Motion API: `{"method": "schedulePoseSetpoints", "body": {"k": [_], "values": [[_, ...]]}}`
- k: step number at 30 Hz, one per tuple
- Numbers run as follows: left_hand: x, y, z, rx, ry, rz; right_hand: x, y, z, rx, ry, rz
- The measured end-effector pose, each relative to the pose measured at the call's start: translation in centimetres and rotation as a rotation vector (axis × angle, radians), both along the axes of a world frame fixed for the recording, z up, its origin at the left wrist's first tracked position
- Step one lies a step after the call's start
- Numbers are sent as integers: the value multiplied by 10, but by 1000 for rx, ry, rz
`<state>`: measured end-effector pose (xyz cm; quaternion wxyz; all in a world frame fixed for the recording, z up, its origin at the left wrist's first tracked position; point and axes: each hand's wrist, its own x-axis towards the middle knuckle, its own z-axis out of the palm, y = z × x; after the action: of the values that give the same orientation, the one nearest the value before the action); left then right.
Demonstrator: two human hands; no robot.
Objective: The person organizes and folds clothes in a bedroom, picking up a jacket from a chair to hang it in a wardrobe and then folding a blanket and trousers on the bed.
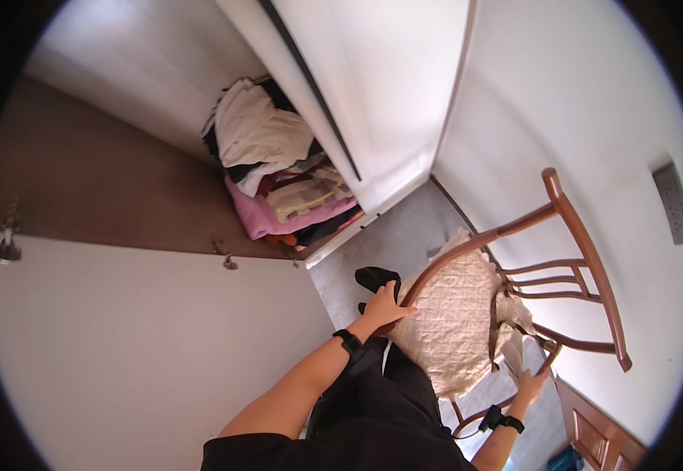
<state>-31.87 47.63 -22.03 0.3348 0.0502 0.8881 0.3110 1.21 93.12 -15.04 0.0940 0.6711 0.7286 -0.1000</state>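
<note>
A brown wooden armchair [588,241] with a slatted back stands before me at the right, a quilted beige seat cushion [453,312] on it. My left hand [385,309] rests on the front end of its curved left arm, the thumb over the wood. Lower right, my right hand [532,385] is around another wooden part of the chair, beside the cushion's hanging fabric and brown ties. I cannot tell exactly which part it holds. Both wrists wear black bands. Folded clothes [262,126] are piled above a pink textile [256,215] inside the cabinet at the upper left.
An open white cabinet door [159,329] with metal hinges spans the left. A white wall [582,106] with a dark socket strip [672,203] rises at the right. Grey floor [371,235] shows between cabinet and chair. A brown panelled wooden piece [591,435] stands lower right.
</note>
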Motion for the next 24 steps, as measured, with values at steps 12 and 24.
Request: {"method": "schedulePoseSetpoints", "body": {"k": [12, 24], "values": [[3, -78, -61, 185, -35, 365, 193, -41, -148, -847, -207, -106], [-269, -164, 199, 1416, 324, 1087, 36, 70, -154, -891, 255, 233]]}}
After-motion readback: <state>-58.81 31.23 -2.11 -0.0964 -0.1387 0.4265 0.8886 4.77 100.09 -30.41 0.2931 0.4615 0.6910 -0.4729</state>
